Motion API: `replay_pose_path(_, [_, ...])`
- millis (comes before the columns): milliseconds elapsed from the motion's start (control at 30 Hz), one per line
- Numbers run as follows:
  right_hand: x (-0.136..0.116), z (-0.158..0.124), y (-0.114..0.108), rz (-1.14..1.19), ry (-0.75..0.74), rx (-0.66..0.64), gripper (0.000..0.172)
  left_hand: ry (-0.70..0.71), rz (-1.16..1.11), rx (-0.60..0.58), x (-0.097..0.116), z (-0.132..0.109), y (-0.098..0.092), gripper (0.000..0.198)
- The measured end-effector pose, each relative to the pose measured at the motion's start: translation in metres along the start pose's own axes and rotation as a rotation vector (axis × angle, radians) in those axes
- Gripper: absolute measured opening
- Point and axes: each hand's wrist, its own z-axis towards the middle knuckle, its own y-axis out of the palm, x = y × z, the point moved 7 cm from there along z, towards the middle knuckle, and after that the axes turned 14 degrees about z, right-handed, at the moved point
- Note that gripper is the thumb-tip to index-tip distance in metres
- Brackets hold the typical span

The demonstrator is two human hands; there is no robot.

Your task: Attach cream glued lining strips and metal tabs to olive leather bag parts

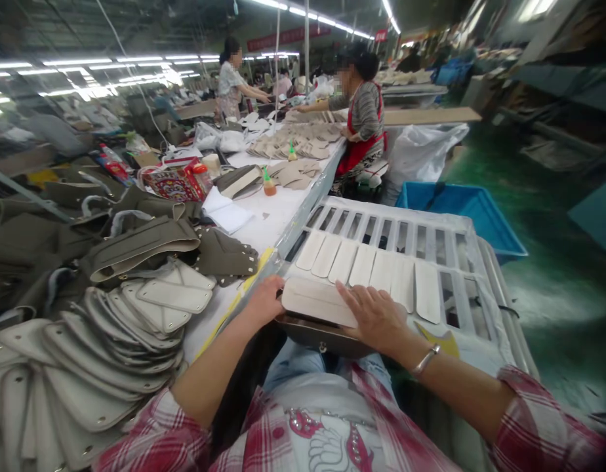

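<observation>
A dark brown bag piece (327,336) with a small metal stud rests at my lap, against the rack edge. On top of it lies a long beige panel (315,301) with rounded corners. My left hand (269,300) grips the left end of the two, its fingertips partly hidden behind them. Over the right end, my right hand (376,318) holds the panel, thumb and fingers across its face and edge. Just beyond, a row of several pale rounded strips (361,263) lies on a white slatted rack (460,246).
To my left, beige panels with metal eyelets (101,360) are heaped beside dark bag pieces (140,246). A glue bottle (269,182) and white paper (225,210) stand farther along the table. A blue bin (463,196) sits behind the rack. Two people work along the table.
</observation>
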Motion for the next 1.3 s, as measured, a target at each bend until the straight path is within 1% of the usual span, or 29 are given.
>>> replay_pose_path(67, [-0.005,0.004,0.009,-0.006,-0.042,-0.023,0.084,-0.099,-0.074,0.067,-0.021,-0.012,-0.003,0.018])
replay_pose_path(167, [-0.010,0.008,0.015,-0.014,-0.090,-0.054,0.084,-0.291,-0.329,0.128,-0.048,-0.034,0.004,0.025])
replay_pose_path(233, [-0.014,0.009,0.017,-0.032,-0.114,-0.080,0.081,-0.362,-0.498,0.145,-0.054,-0.045,0.016,0.033])
replay_pose_path(300, [-0.019,0.009,0.019,-0.060,-0.136,-0.117,0.078,-0.374,-0.591,0.138,-0.052,-0.048,0.029,0.037])
replay_pose_path(367, [-0.023,0.009,0.022,-0.086,-0.146,-0.156,0.077,-0.360,-0.565,0.101,-0.046,-0.045,0.043,0.041])
replay_pose_path(433, [-0.025,0.006,0.025,-0.106,-0.140,-0.189,0.076,-0.349,-0.461,0.066,-0.043,-0.040,0.053,0.044])
replay_pose_path(533, [-0.026,0.002,0.028,-0.117,-0.145,-0.223,0.074,-0.355,-0.368,0.029,-0.042,-0.034,0.062,0.046])
replay_pose_path(667, [-0.030,0.002,0.033,-0.096,-0.192,-0.279,0.075,-0.364,-0.400,-0.028,-0.046,-0.031,0.066,0.054])
replay_pose_path(767, [-0.033,0.011,0.038,-0.067,-0.222,-0.315,0.076,-0.361,-0.407,-0.070,-0.053,-0.030,0.067,0.054])
replay_pose_path(867, [-0.032,0.021,0.045,-0.028,-0.192,-0.350,0.076,-0.363,-0.324,-0.075,-0.056,-0.029,0.062,0.051])
replay_pose_path(933, [-0.030,0.024,0.050,-0.001,-0.145,-0.379,0.076,-0.292,-0.146,0.012,-0.043,-0.026,0.050,0.052])
replay_pose_path(1000, [-0.028,0.023,0.054,0.026,-0.097,-0.405,0.077,-0.124,0.043,0.140,-0.014,-0.023,0.037,0.046])
replay_pose_path(1033, [-0.027,0.022,0.056,0.042,-0.077,-0.417,0.078,-0.001,0.101,0.168,0.006,-0.022,0.035,0.039])
replay_pose_path(1067, [-0.026,0.021,0.058,0.062,-0.058,-0.427,0.079,0.128,0.129,0.147,0.026,-0.021,0.038,0.030])
replay_pose_path(1100, [-0.025,0.021,0.059,0.085,-0.041,-0.438,0.079,0.243,0.136,0.083,0.044,-0.020,0.045,0.023])
replay_pose_path(1133, [-0.024,0.021,0.059,0.116,-0.021,-0.446,0.080,0.330,0.135,-0.002,0.058,-0.019,0.055,0.017])
replay_pose_path(1167, [-0.021,0.022,0.058,0.164,-0.002,-0.456,0.083,0.379,0.138,-0.087,0.068,-0.017,0.064,0.014])
replay_pose_path(1233, [-0.010,0.026,0.050,0.320,0.061,-0.483,0.094,0.387,0.159,-0.219,0.074,-0.011,0.079,0.011])
replay_pose_path(1267, [-0.001,0.027,0.045,0.435,0.100,-0.509,0.097,0.370,0.172,-0.259,0.074,-0.007,0.083,0.011])
replay_pose_path(1300, [0.009,0.027,0.038,0.562,0.148,-0.533,0.097,0.357,0.184,-0.295,0.072,-0.004,0.087,0.011])
